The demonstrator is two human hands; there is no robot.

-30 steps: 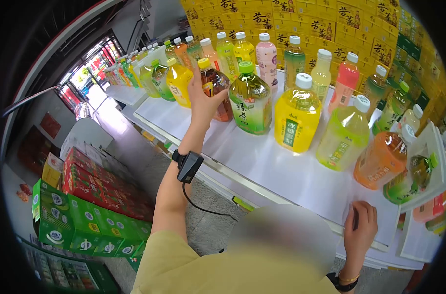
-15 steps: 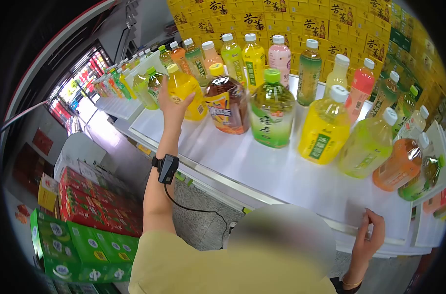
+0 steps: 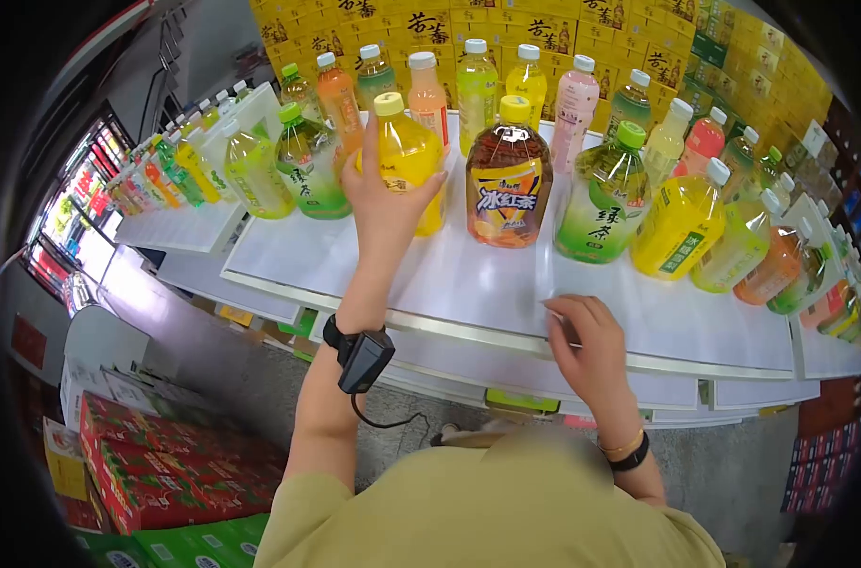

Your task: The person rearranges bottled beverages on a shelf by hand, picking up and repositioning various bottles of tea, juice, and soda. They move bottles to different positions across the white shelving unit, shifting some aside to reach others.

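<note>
My left hand (image 3: 385, 197) wraps around a large yellow drink bottle (image 3: 409, 151) with a yellow cap, standing upright on the white display shelf (image 3: 487, 284). Just to its right stands a brown iced-tea bottle (image 3: 508, 185), and a green-tea bottle (image 3: 604, 197) follows. My right hand (image 3: 586, 343) rests with curled fingers on the shelf's front edge, holding nothing. A black device is strapped to my left wrist (image 3: 359, 352).
Two rows of bottles fill the shelf: large ones in front, slimmer ones (image 3: 476, 80) behind. Yellow cartons (image 3: 544, 28) are stacked at the back. Red cartons (image 3: 156, 464) and green ones sit on the floor at lower left. More bottles line a shelf (image 3: 179, 227) to the left.
My left hand moved from the brown bottle to the yellow one and gripped it. My right hand slid left along the shelf edge. The view shifted left.
</note>
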